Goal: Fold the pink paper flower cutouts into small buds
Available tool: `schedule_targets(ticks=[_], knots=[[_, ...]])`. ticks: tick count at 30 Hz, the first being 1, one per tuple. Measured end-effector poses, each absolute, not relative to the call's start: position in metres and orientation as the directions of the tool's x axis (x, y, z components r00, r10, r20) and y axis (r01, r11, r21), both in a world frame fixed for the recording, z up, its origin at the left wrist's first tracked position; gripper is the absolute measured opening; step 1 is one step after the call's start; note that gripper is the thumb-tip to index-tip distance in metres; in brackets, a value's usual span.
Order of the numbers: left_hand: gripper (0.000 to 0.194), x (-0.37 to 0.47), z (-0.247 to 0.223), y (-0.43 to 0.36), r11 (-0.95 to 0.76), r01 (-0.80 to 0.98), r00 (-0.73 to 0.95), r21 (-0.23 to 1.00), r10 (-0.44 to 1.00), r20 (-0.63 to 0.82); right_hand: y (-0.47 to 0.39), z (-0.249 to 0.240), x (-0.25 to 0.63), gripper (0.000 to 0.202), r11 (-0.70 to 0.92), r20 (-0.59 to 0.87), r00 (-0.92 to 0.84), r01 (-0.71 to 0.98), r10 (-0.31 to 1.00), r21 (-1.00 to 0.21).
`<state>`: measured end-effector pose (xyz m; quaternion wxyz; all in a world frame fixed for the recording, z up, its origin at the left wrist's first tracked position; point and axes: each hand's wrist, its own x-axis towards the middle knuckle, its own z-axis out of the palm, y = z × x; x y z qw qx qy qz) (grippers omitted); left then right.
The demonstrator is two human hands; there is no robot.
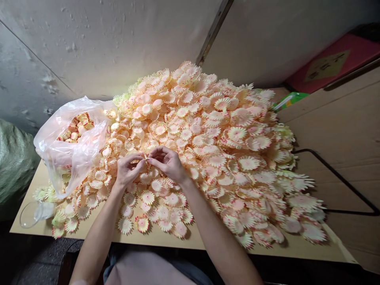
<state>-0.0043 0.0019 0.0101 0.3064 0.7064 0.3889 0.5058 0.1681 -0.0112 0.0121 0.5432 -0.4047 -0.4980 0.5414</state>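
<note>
My left hand point(129, 169) and my right hand point(166, 161) meet over the front of a big heap of artificial flower petal pieces point(184, 134). Fingertips of both are pinched together around a small pale petal piece point(145, 157), mostly hidden between them. The heaped pieces are round, cream to pale pink, with notched rims and reddish tips. To the left of my hands, a thin white plastic bag point(71, 158) lies open on the table, and tightly bundled petal pieces point(77, 128) show inside it.
A clear plastic cup point(29, 215) lies on its side at the table's point(97, 229) left front corner. Cardboard point(335, 130) and a bent black rod point(341, 170) flank the right side. A grey wall point(118, 39) stands behind; a green sack point(14, 170) sits far left.
</note>
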Motion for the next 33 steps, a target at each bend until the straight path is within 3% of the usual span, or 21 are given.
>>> schedule_targets(ticks=[33], knots=[[0.016, -0.0028, 0.0127, -0.0004, -0.475, 0.247, 0.196, 0.845, 0.878, 0.437, -0.0145, 0.0126, 0.1703, 0.025, 0.095, 0.108, -0.107, -0.123, 0.988, -0.988]])
